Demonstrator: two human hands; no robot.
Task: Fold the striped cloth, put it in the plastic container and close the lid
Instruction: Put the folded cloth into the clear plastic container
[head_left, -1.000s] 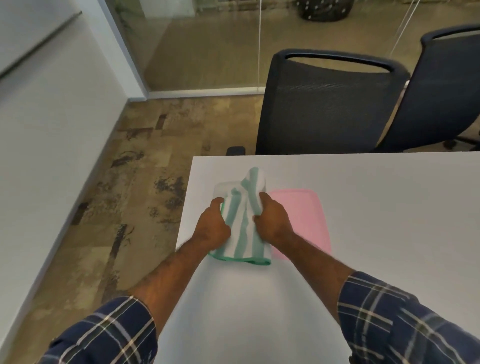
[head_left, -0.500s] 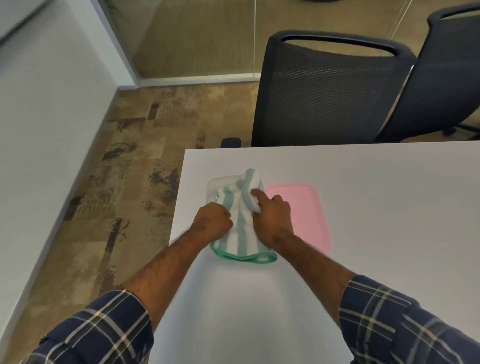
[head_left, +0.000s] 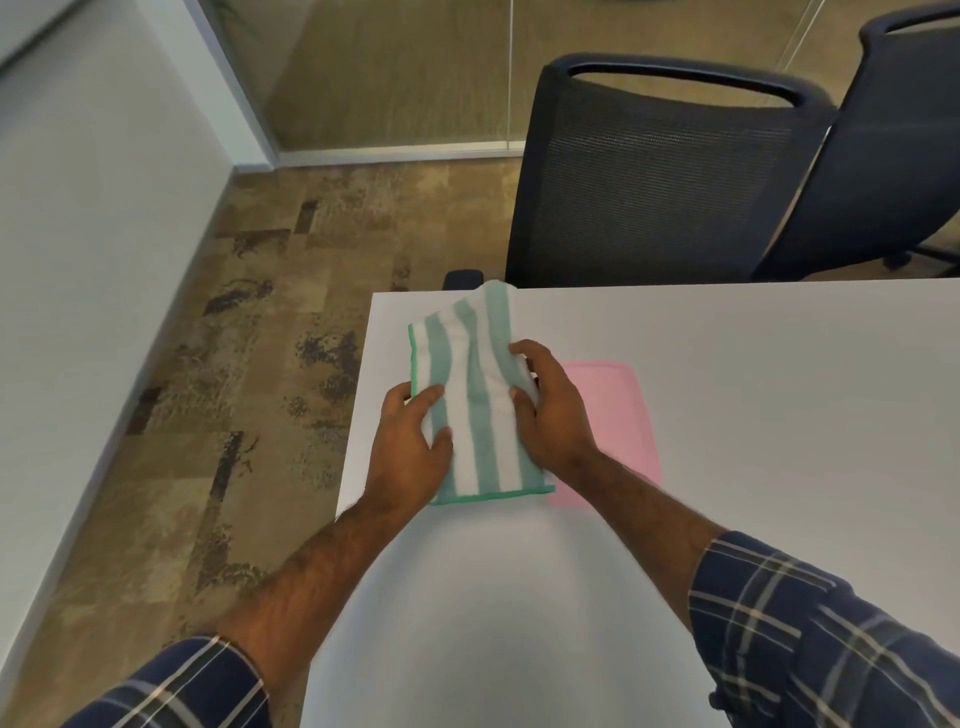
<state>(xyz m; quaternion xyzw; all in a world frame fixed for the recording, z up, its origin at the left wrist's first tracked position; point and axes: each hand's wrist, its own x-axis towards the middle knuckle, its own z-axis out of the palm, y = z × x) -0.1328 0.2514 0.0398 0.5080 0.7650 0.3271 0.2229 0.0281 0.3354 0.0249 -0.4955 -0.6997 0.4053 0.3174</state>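
Legible text, labels, brands, numbers, signs: none found. No print is seen on the cloth (head_left: 470, 395) held between the hands, nor on the lid (head_left: 618, 415) just right of them, nor on the table (head_left: 753, 405).

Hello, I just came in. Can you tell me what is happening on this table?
A person in a plaid shirt is working at a white table. Both hands grip a folded green-and-white striped cloth: the left hand on its left side, the right hand on its right side. A pink lid lies flat on the table just right of the cloth, partly behind the right hand. The plastic container itself is not visible now; the cloth may hide it. The lid is not yet on anything.
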